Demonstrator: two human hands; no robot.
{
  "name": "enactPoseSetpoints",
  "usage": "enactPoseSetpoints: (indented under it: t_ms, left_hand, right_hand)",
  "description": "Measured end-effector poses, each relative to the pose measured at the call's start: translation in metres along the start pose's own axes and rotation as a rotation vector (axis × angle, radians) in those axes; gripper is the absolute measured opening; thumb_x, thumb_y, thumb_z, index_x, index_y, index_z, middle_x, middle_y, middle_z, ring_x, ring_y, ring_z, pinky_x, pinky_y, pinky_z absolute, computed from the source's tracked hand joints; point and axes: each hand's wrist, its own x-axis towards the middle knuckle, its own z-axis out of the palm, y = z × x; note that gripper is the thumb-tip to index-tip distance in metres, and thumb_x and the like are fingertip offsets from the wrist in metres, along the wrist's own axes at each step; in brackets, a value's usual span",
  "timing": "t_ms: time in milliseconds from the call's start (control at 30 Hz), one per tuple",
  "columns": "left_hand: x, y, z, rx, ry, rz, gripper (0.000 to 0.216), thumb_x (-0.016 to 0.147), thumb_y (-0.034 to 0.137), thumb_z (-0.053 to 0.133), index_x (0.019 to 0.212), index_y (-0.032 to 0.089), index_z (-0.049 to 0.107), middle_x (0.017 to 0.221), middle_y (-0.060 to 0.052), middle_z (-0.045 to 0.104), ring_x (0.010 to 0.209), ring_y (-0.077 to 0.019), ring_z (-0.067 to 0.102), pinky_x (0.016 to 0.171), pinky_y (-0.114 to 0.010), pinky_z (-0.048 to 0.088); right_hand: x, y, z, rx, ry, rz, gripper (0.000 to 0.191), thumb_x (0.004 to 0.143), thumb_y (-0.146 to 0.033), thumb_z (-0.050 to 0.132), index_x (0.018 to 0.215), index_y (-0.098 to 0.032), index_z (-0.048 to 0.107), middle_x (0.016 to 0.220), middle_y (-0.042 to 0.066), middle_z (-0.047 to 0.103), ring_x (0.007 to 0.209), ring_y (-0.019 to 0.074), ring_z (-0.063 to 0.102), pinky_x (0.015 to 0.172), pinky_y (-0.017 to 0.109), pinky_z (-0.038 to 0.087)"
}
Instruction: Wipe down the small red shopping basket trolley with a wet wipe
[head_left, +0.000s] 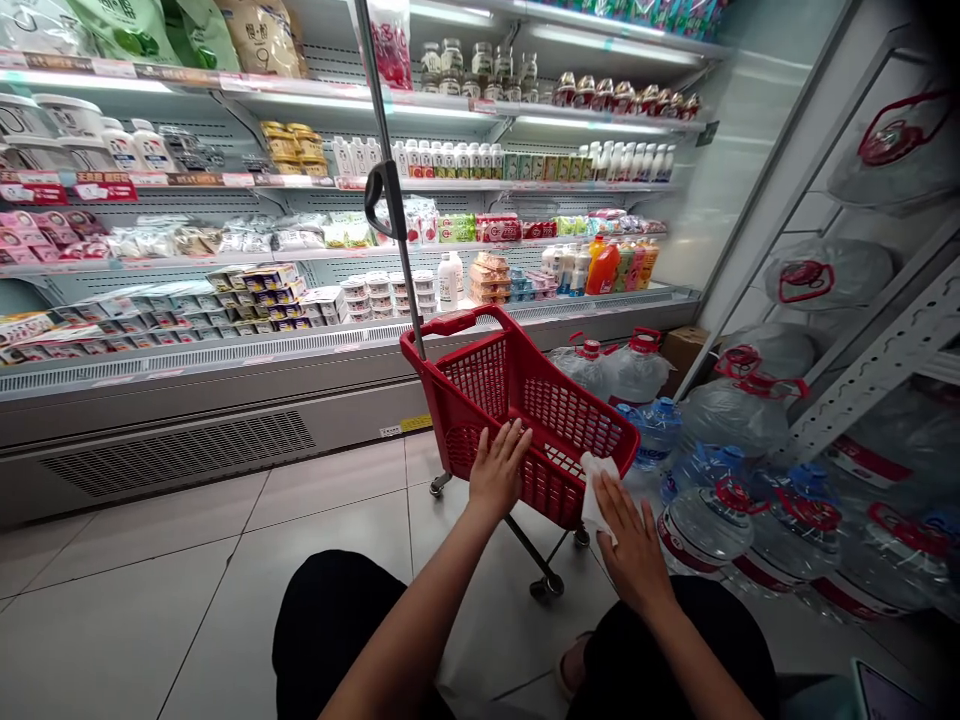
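A red plastic shopping cart [574, 425] with a mesh basket stands in front of me, its dark metal pole [405, 270] rising at the handle end. Resting on the near side rim, my left hand [499, 468] has its fingers stretched out, and it holds nothing that I can see. My right hand [634, 545] keeps a white tissue [596, 495] against the outside of the basket's right end, fingers extended over it. Part of the tissue is hidden under the fingers. The basket's inside shows no goods.
A refrigerated display [352, 370] with dairy and drinks spans the back. Large water bottles [705, 525] crowd the floor to the right, close to my right hand. A white shelf rack [885, 360] holds more. My knees frame the near floor [225, 600].
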Motion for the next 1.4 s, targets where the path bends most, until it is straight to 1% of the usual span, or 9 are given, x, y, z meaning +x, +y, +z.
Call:
enactPoseSetpoints:
  t_ms: [200, 467, 567, 700, 800, 900, 1033, 1200, 1400]
  left_hand:
    - [0.012, 0.011, 0.014, -0.04, -0.021, -0.075, 0.085, 0.087, 0.019, 0.06, 0.165, 0.027, 0.028, 0.173, -0.006, 0.025, 0.159, -0.0314, 0.021, 0.128, -0.051, 0.021]
    - [0.006, 0.042, 0.013, -0.013, -0.016, -0.093, 0.089, 0.092, 0.031, 0.059, 0.169, 0.024, 0.014, 0.173, -0.01, 0.023, 0.159, -0.0334, 0.022, 0.123, -0.052, 0.028]
    - [0.0, 0.031, 0.004, 0.012, 0.004, -0.024, 0.084, 0.096, 0.029, 0.051, 0.169, 0.023, 0.011, 0.174, -0.005, 0.017, 0.16, -0.0277, 0.017, 0.129, -0.051, 0.018]
    - [0.0, -0.001, -0.01, 0.04, 0.011, 0.064, 0.081, 0.095, 0.018, 0.042, 0.169, 0.021, 0.009, 0.174, 0.0, 0.015, 0.161, -0.0185, 0.011, 0.132, -0.05, 0.003]
    - [0.004, -0.012, -0.015, 0.042, 0.005, 0.044, 0.083, 0.091, 0.015, 0.045, 0.168, 0.021, 0.013, 0.174, 0.0, 0.016, 0.161, -0.0182, 0.014, 0.133, -0.047, 0.004]
    - [0.007, 0.001, -0.013, -0.01, -0.005, 0.022, 0.084, 0.088, 0.02, 0.051, 0.167, 0.014, 0.021, 0.174, -0.006, 0.018, 0.161, -0.0238, 0.016, 0.133, -0.045, 0.009]
    - [0.007, 0.029, -0.01, -0.068, -0.015, -0.011, 0.087, 0.086, 0.028, 0.058, 0.164, 0.007, 0.026, 0.173, -0.012, 0.019, 0.161, -0.0309, 0.015, 0.133, -0.048, 0.013]
    - [0.002, 0.035, -0.018, -0.054, 0.0, 0.061, 0.082, 0.093, 0.032, 0.054, 0.166, 0.012, 0.022, 0.174, -0.007, 0.017, 0.161, -0.0266, 0.016, 0.133, -0.044, 0.013]
    - [0.004, -0.001, -0.041, -0.06, 0.04, 0.047, 0.08, 0.102, 0.058, 0.048, 0.168, 0.024, 0.018, 0.173, -0.002, 0.023, 0.161, -0.0245, 0.017, 0.133, -0.05, 0.009]
  right_hand:
    - [0.016, 0.0, 0.008, -0.02, 0.003, 0.11, 0.074, 0.101, -0.024, 0.027, 0.168, -0.028, -0.005, 0.174, 0.002, 0.022, 0.158, 0.0232, 0.025, 0.128, 0.055, 0.021]
    - [0.058, -0.049, 0.011, -0.05, 0.043, -0.051, 0.081, 0.1, -0.023, 0.037, 0.167, -0.02, -0.009, 0.174, 0.005, 0.018, 0.159, 0.0238, 0.022, 0.13, 0.05, 0.016]
    - [0.054, -0.045, 0.005, -0.061, 0.017, -0.103, 0.079, 0.1, -0.024, 0.037, 0.168, -0.022, -0.004, 0.174, 0.003, 0.018, 0.16, 0.0225, 0.019, 0.131, 0.05, 0.012]
    - [0.034, -0.013, -0.003, -0.087, 0.011, -0.066, 0.077, 0.1, -0.023, 0.032, 0.168, -0.026, -0.003, 0.174, 0.001, 0.018, 0.159, 0.0208, 0.021, 0.13, 0.051, 0.013]
    - [0.018, 0.016, -0.003, -0.091, 0.033, 0.029, 0.077, 0.099, -0.024, 0.031, 0.168, -0.028, -0.004, 0.175, 0.001, 0.017, 0.158, 0.0227, 0.024, 0.129, 0.055, 0.016]
    - [0.015, 0.029, 0.001, -0.086, 0.056, 0.1, 0.076, 0.1, -0.025, 0.031, 0.168, -0.027, -0.004, 0.174, 0.003, 0.021, 0.158, 0.0246, 0.025, 0.128, 0.057, 0.018]
    - [0.037, 0.004, 0.012, -0.046, 0.081, 0.062, 0.077, 0.101, -0.025, 0.033, 0.168, -0.025, -0.005, 0.173, 0.004, 0.023, 0.158, 0.0258, 0.023, 0.128, 0.055, 0.02]
    - [0.064, -0.045, 0.017, 0.005, 0.064, -0.11, 0.079, 0.101, -0.023, 0.035, 0.167, -0.022, -0.008, 0.174, 0.005, 0.021, 0.159, 0.0225, 0.021, 0.129, 0.049, 0.021]
    - [0.04, -0.01, 0.0, -0.007, 0.022, -0.074, 0.074, 0.101, -0.023, 0.03, 0.168, -0.029, 0.0, 0.173, 0.0, 0.024, 0.159, 0.0207, 0.022, 0.13, 0.051, 0.016]
